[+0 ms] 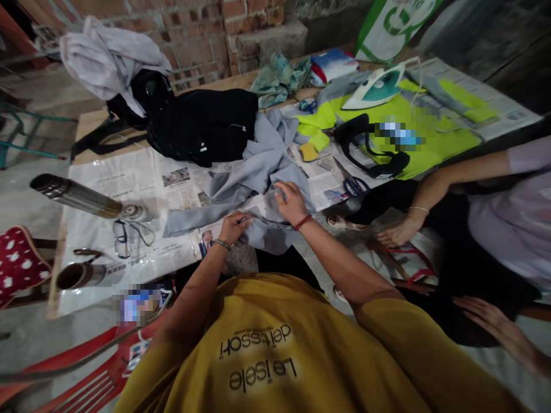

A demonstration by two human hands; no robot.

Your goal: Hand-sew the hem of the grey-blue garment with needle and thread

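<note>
Grey cloth (275,172) lies rumpled over the newspaper, and part of it hangs over the table's front edge. My left hand (235,227) is at the near edge of this cloth, fingers closed on it in a pinch. Just to the right, my right hand (291,202) rests over the same cloth with its fingers bent and apart; nothing shows between them. A black backpack (206,123) lies right behind the cloth.
Newspaper (142,172) covers the table. At left are a steel flask (75,195), eyeglasses (121,238) and a mug (81,276). At right lie scissors (355,186), a black headset strap (353,143), an iron (376,86) and yellow-green cloth (447,149). A person (508,212) sits at right.
</note>
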